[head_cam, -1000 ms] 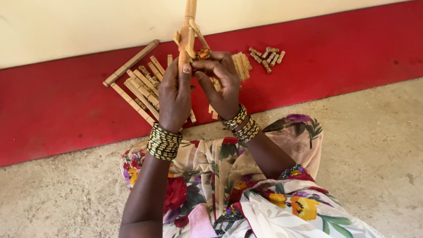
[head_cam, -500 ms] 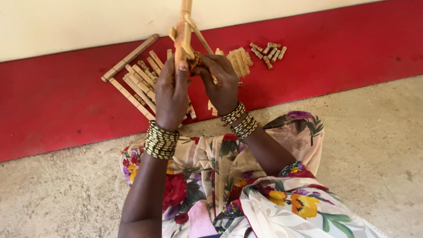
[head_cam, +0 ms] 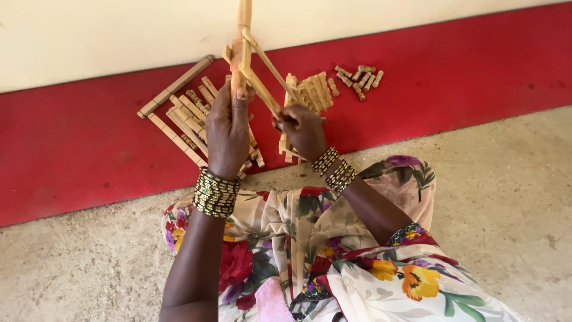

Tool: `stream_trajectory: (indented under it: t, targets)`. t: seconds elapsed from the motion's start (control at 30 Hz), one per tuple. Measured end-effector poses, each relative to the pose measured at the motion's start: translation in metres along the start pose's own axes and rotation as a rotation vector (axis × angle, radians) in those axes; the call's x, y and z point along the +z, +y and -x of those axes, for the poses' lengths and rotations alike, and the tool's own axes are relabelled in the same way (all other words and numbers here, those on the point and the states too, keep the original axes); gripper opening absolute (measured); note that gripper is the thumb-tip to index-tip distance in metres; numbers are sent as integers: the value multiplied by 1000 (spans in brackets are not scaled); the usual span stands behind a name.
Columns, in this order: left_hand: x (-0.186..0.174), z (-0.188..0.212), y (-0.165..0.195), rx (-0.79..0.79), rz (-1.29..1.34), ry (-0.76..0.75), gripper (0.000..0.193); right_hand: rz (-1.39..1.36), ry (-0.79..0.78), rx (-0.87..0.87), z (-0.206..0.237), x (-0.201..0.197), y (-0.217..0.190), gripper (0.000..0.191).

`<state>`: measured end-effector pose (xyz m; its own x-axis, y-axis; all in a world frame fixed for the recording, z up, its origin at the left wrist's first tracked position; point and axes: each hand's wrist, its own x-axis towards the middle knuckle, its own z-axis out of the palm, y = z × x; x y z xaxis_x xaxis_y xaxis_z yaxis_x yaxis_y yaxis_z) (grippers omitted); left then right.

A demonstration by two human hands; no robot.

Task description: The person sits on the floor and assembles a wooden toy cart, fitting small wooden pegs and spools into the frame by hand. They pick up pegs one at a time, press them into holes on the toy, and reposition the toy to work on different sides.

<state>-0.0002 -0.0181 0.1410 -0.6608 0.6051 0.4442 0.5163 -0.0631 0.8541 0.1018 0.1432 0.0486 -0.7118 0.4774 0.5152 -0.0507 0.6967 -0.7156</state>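
Observation:
My left hand grips the upright post of a small wooden frame that rises past the top edge of the view. A thin slanted wooden stick runs from that post down to my right hand, which is closed on its lower end. Both wrists wear stacks of bangles. Under and behind my hands, loose notched wooden slats lie on the red band of floor.
A second stack of wooden slats lies right of my hands, and several short wooden pegs lie further right. A cream wall stands behind the red floor strip. My flowered garment covers my lap on the concrete floor.
My right hand has drawn away to the right and down from the post, pulling the slanted stick outward. The left hand keeps its grip on the post.

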Motion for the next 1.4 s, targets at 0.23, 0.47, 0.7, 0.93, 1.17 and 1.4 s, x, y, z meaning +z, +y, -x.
stream_trajectory:
  t: [0.23,0.47,0.7,0.93,1.17,1.4]
  targets:
    - [0,7,12,13,19,2,38,-135,198,-399,-51,-15,-75,18]
    - [-15,10,0,-37,-6,56,35,-57,-3,-166,9,6,5,4]
    - [-4,5,8,0,4,5,38,-137,-35,-127,-4,-30,14,8]
    - [7,11,28,-1,-32,-14,40,-179,295,-432,-82,-49,-57,19]
    - [-6,11,16,-15,-74,-22,34,201,161,-60,-62,-8,16,19]
    - [-4,14,12,63,-20,-4,35,29,244,-42,-24,-3,62,14]
